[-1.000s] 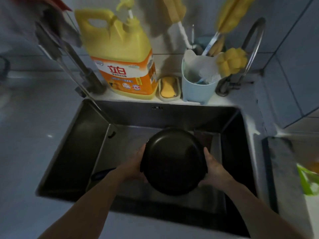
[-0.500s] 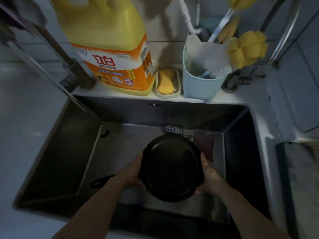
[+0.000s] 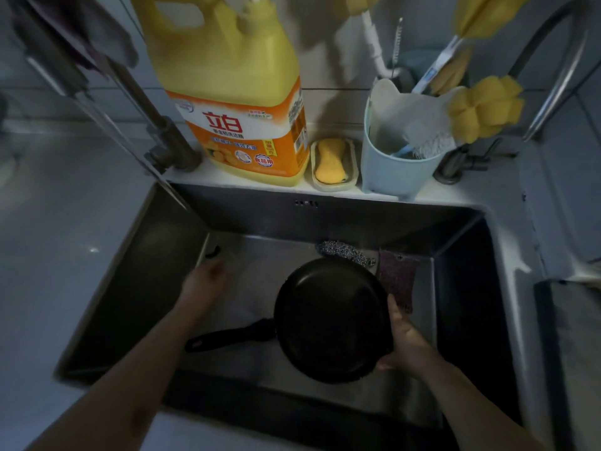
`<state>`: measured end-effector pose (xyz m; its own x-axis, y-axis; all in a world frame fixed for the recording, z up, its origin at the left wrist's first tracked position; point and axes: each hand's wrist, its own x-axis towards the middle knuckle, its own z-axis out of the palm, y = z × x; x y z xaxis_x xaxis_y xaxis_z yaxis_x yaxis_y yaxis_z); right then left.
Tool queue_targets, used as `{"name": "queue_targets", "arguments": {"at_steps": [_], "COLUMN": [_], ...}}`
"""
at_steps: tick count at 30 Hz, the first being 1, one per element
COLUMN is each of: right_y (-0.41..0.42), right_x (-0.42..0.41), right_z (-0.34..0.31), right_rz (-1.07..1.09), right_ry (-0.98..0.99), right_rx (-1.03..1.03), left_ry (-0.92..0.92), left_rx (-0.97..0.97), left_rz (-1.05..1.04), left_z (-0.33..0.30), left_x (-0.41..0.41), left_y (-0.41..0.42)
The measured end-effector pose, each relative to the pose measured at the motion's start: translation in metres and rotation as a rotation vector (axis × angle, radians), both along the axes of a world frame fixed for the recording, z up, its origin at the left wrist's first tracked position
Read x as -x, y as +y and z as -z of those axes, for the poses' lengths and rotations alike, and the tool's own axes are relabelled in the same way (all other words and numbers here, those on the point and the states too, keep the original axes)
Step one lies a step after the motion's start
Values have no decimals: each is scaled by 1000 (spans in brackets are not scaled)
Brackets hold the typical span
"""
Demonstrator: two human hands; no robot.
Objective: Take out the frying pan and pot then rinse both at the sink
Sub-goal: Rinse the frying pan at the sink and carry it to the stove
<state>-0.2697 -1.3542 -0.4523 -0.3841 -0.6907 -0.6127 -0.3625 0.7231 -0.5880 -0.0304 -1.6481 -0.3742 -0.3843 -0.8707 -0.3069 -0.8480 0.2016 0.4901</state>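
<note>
Right hand (image 3: 401,341) grips my black frying pan's (image 3: 331,320) rim inside the steel sink (image 3: 461,288); my left hand (image 3: 206,281), blurred, holds nothing, fingers apparently loose.

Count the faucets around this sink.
2. One faucet stands at the sink's back-left corner, beside the detergent jug; a curved faucet rises at the back right, behind the blue cup.

Yellow detergent jug (image 3: 227,102), sponge dish (image 3: 332,164), pale utensil cup (image 3: 395,161) behind basin

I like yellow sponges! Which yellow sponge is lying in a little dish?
The peanut-shaped sponge beside the detergent jug; the lumpy sponge sticks up from the blue cup.
</note>
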Motion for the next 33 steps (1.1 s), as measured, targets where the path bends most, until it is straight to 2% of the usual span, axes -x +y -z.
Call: {"name": "queue_targets", "arguments": {"at_steps": [3, 6, 8, 14, 16, 19, 23, 26, 30, 33], "right_y": [0, 1, 2, 4, 4, 5, 8, 9, 9, 9], "right_x": [1, 2, 2, 2, 2, 1, 1, 1, 2, 3], "right_z": [1, 3, 4, 4, 3, 1, 1, 4, 7, 10], "right_rz": [-11, -10, -7, -27, -27, -17, -37, -75, -96, -96], "right_ry": [5, 3, -3, -2, 3, 7, 37, 98, 83, 94], "right_rx": [-7, -4, -1, -7, -9, 0, 53, 116, 147, 158], "left_ry": [253, 380, 458, 766, 802, 693, 531, 287, -16, -174], "left_rx": [184, 252, 224, -38, -64, 40, 102, -5, -199, -196], "left_rz": [-290, -354, -375, -490, -506, -467, -226, 28, 421, 609], "left_z": [-56, -92, -106, -110, -108, -109, -93, -46, 17, 45], "left_x": [2, 21, 36, 64, 73, 71, 47, 30, 10, 6], "left_y": [-30, -55, -67, -83, -77, -72, -52, -1, 55, 64]}}
